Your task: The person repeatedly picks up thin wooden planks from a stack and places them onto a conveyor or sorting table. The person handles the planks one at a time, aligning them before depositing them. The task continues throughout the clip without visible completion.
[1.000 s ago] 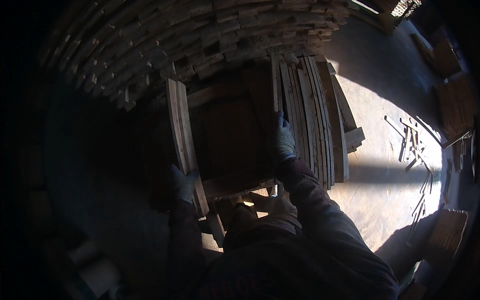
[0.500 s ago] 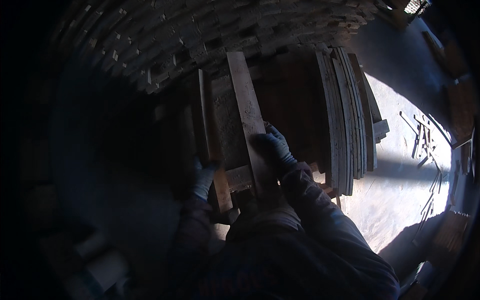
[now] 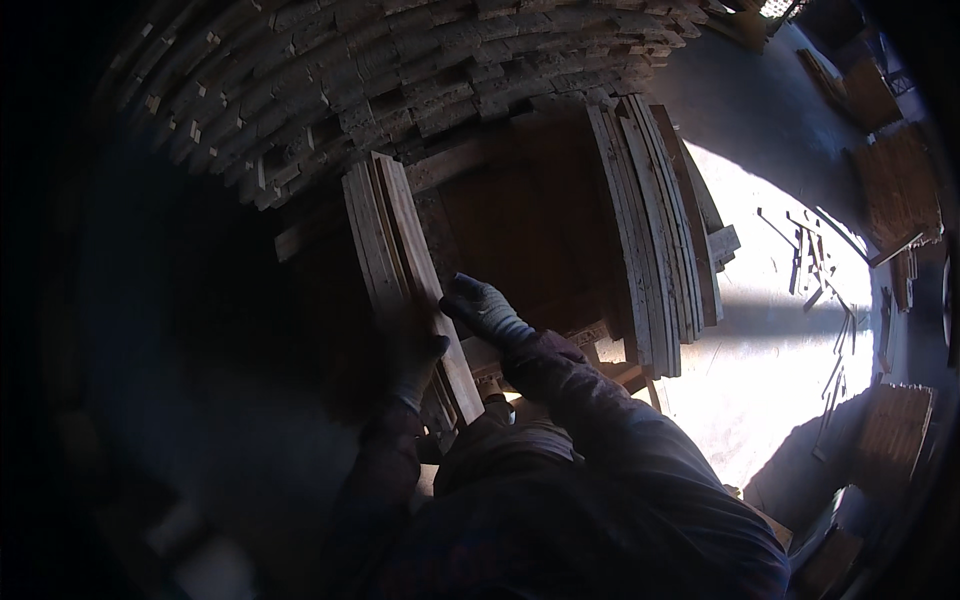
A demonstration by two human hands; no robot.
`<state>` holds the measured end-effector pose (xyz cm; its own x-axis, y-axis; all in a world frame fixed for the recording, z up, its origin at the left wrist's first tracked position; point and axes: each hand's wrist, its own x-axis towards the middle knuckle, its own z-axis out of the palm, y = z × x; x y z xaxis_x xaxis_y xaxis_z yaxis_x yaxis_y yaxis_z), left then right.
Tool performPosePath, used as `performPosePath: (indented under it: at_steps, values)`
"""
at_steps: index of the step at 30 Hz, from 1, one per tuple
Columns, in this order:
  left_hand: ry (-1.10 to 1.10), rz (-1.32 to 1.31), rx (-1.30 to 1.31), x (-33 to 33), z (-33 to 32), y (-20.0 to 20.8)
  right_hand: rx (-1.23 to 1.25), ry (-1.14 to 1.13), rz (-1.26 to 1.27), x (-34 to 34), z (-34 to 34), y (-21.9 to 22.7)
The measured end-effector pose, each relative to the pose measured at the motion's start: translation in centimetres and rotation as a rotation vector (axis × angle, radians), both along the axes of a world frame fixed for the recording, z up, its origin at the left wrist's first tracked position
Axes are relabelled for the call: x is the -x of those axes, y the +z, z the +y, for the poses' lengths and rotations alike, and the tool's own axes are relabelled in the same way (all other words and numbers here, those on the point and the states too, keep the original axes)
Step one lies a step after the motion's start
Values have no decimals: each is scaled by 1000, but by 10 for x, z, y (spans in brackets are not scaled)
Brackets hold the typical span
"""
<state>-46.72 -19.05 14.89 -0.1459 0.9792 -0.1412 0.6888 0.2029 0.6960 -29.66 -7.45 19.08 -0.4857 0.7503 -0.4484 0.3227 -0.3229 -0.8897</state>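
Since half a second ago, the plank that my right hand (image 3: pixel 485 310) carried across has come to lie against the left-hand bundle of planks (image 3: pixel 385 250), and my view has swung slightly left. Both my hands wear dark work gloves. My right hand lies with fingers curled over the right edge of the outermost plank (image 3: pixel 425 280), seemingly pressing it against the others rather than wrapped around it. My left hand (image 3: pixel 415 360) sits low in deep shadow against the bundle's lower left side; it appears to brace the boards, though I cannot tell how far its fingers are closed. I judge that I am squaring up this plank with its neighbours, and the next move calls for aligning the edges flush before letting go. Farther right, a second upright stack of planks (image 3: pixel 650 230) leans beside a dark wooden panel (image 3: pixel 530 220). Beyond, stacked lumber (image 3: pixel 400 70) rises in tiers, and sunlit floor (image 3: pixel 760 330) lies to my right.
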Motion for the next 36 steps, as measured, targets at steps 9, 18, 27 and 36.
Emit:
performPosePath:
  at_steps: [9, 18, 27, 36]
  values:
    - [327, 348, -42, -95, 61, 86, -561, -709, -794, -377, 139, 31]
    - [25, -164, 410, -323, 188, 26, -495, -481, -832, -437, 131, -63]
    - [89, -112, 235, -335, 199, 31, -141, -426, -263, -427, 160, -63]
    - [68, -244, 302, -283, 145, 20, -165, -322, -132, -359, 123, -7]
